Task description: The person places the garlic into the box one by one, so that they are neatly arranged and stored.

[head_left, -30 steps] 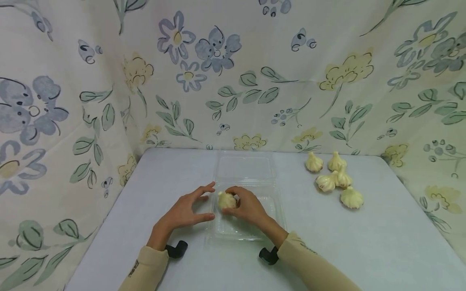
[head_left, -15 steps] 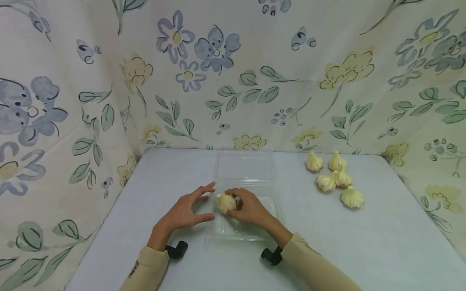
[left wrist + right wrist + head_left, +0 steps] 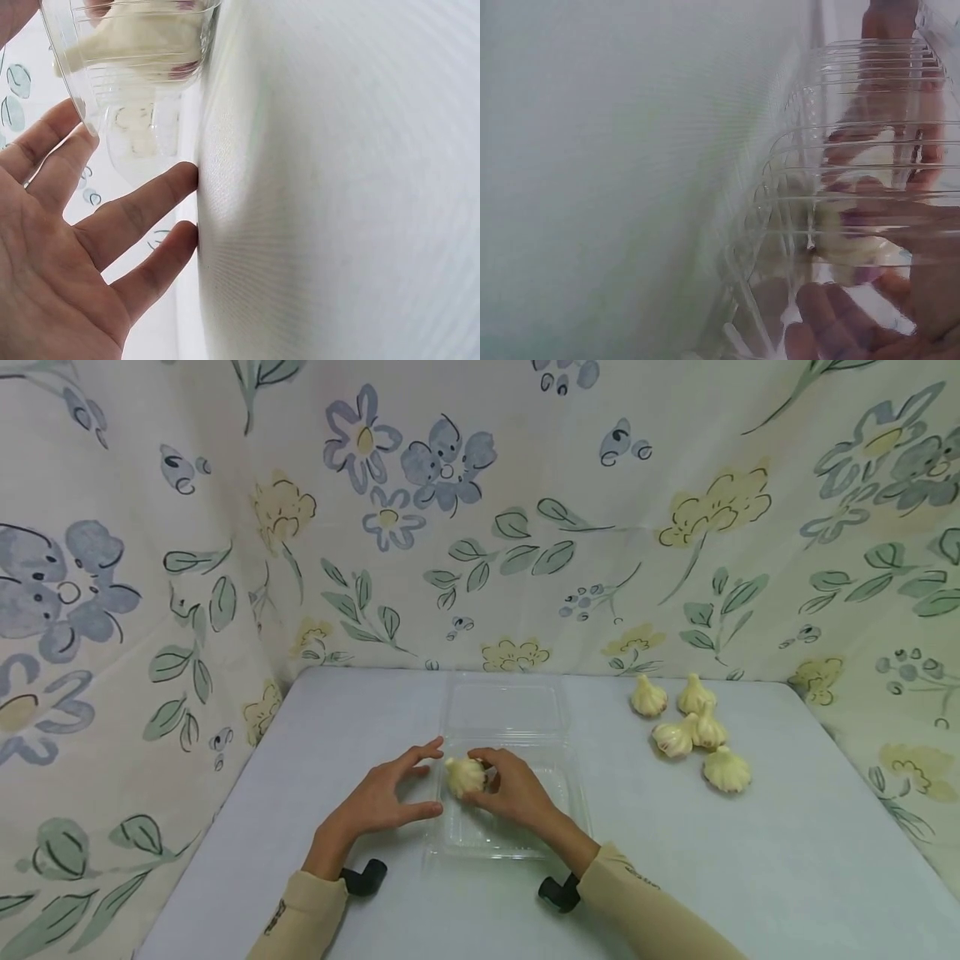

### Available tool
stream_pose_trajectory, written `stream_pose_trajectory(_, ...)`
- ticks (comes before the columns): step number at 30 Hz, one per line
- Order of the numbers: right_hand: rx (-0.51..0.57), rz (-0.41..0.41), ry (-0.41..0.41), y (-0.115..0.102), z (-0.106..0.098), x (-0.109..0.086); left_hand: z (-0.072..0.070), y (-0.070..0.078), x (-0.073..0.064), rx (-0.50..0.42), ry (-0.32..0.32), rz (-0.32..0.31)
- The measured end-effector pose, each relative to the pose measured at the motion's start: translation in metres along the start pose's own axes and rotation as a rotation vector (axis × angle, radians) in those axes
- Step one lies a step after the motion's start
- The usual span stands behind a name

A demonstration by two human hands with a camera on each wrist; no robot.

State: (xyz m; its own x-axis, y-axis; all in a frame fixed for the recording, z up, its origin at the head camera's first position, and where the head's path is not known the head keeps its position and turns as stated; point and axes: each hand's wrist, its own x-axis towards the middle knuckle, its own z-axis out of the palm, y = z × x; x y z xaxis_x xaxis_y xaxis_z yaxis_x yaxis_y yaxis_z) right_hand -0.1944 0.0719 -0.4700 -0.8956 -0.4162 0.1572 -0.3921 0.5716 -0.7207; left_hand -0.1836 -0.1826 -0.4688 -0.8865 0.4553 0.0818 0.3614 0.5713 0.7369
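Note:
A garlic bulb (image 3: 463,778) is held by my right hand (image 3: 519,792), thumb on its near side and fingers on its far side. The bulb is at the left end of a clear plastic clamshell box (image 3: 487,847), its stem pointing left. My left hand (image 3: 378,797) has its fingers spread at the box's left edge. In the left wrist view, two fingertips of the left hand (image 3: 67,232) touch the box rim and two rest on the table; the garlic shows through the ribbed wall. Glare and plastic blur the right hand (image 3: 840,322) in the right wrist view.
The box's lid (image 3: 506,706) lies open toward the back. Several more garlic bulbs (image 3: 726,770) are grouped at the back right of the white table (image 3: 750,877). A floral curtain (image 3: 525,527) hangs behind and at the sides.
My right hand has shifted the garlic bulb slightly left, and its stem now points more to the left. My left hand has stayed in place.

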Motion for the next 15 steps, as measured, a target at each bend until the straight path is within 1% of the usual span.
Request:
stream_pose_trajectory(7,-0.005,0.003,0.003,-0.0001,-0.0013,-0.0009,0.0007,-0.0005,0.0007,0.007,0.004,0.002)
stream_pose_trajectory(15,0.007,-0.016,0.006,-0.0011,-0.0029,-0.0006,-0.0001,0.0006,0.0002,0.003,0.006,-0.001)
